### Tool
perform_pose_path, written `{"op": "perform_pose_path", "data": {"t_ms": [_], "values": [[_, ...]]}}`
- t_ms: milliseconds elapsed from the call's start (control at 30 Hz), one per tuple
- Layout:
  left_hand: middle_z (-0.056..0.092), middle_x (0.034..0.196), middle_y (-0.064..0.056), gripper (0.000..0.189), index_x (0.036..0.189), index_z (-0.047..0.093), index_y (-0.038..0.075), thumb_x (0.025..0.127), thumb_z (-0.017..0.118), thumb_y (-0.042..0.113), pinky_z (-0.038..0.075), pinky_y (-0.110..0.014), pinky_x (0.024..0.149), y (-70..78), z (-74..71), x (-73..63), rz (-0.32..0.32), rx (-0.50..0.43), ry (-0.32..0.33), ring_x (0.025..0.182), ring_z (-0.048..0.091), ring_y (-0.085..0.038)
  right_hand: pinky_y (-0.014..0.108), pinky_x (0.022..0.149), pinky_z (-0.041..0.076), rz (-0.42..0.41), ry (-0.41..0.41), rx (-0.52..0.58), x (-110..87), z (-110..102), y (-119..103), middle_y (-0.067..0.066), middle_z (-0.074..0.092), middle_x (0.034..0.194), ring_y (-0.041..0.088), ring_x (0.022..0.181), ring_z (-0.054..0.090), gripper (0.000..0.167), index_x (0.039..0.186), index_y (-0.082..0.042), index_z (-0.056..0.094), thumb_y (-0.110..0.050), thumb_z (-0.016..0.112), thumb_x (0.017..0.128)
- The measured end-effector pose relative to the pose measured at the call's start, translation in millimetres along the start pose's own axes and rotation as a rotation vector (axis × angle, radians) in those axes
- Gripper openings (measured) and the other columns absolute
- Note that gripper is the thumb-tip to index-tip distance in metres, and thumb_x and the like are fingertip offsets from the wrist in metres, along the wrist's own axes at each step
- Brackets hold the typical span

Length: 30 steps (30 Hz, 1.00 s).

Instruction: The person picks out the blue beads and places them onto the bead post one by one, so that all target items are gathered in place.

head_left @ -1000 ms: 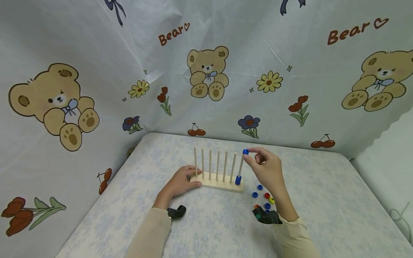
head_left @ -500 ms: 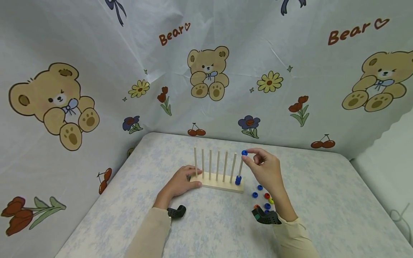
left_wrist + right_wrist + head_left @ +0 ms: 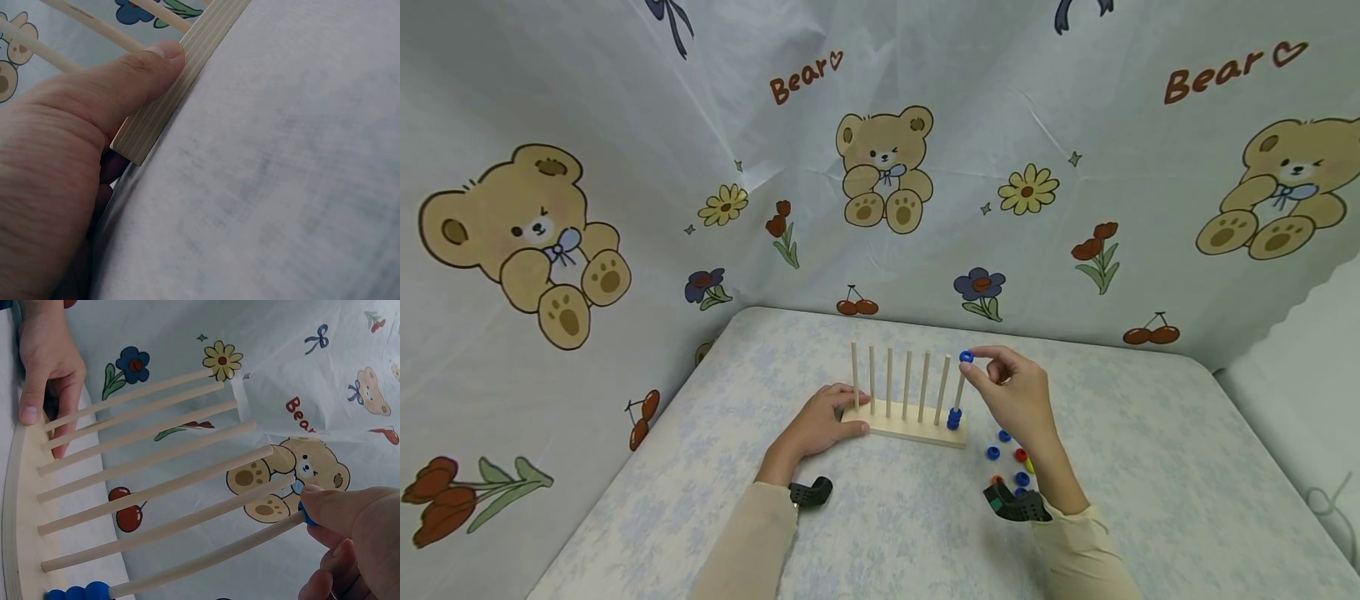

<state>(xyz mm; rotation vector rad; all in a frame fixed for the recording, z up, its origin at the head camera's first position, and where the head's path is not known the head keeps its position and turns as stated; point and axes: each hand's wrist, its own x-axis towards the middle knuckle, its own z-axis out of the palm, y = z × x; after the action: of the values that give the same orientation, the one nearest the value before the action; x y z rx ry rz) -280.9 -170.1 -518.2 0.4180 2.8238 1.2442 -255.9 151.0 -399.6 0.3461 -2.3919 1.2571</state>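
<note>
A wooden peg rack (image 3: 910, 427) with a row of upright pegs stands on the table. My left hand (image 3: 823, 422) grips its left end, thumb along the front edge of the base (image 3: 162, 112) and fingers behind. My right hand (image 3: 1011, 387) pinches a blue bead (image 3: 966, 357) between thumb and index finger at the top of the rightmost peg (image 3: 206, 556). In the right wrist view that bead (image 3: 307, 514) meets the peg's tip, partly hidden by the thumb. Three blue beads (image 3: 75, 592) are stacked at the foot of the same peg; the other pegs carry none.
Loose beads lie on the table (image 3: 910, 517) right of the rack, among them a blue bead (image 3: 993, 453), a red bead (image 3: 1021, 455) and a yellow bead (image 3: 1031, 467). The right wrist camera partly covers some. A bear-print curtain (image 3: 775, 150) hangs behind the table.
My right hand has shifted slightly left and down, bringing the pinched blue bead over the tip of the rightmost peg. The left hand has stayed on the rack.
</note>
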Motion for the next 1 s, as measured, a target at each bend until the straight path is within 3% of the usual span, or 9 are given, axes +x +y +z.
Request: {"op": "perform_pose_path", "data": {"t_ms": [333,1000], "values": [[0.055,0.138,0.014,0.049,0.128,0.065,0.044,0.082,0.079,0.054,0.037,-0.053,0.115,-3.4,0.0,0.2,-0.001,0.010,-0.009,0.138,0.044,-0.020,0.024,0.046,0.030,0.006,-0.009,-0.025,-1.0,-0.2,-0.2,-0.001,0.045,0.069,0.013,0.056,0.038,0.026,0.109,-0.013,0.074,-0.030,0.078,0.089],[0.055,0.138,0.015,0.049,0.128,0.065,0.044,0.082,0.080,0.051,0.036,-0.051,0.116,-2.2,-1.0,-0.9,0.001,-0.011,-0.012,0.137,0.045,-0.017,0.023,0.046,0.029,0.029,-0.045,-0.067,-0.3,-1.0,1.9,0.000,0.045,0.069,0.013,0.056,0.038,0.027,0.111,-0.014,0.074,-0.031,0.077,0.091]]}}
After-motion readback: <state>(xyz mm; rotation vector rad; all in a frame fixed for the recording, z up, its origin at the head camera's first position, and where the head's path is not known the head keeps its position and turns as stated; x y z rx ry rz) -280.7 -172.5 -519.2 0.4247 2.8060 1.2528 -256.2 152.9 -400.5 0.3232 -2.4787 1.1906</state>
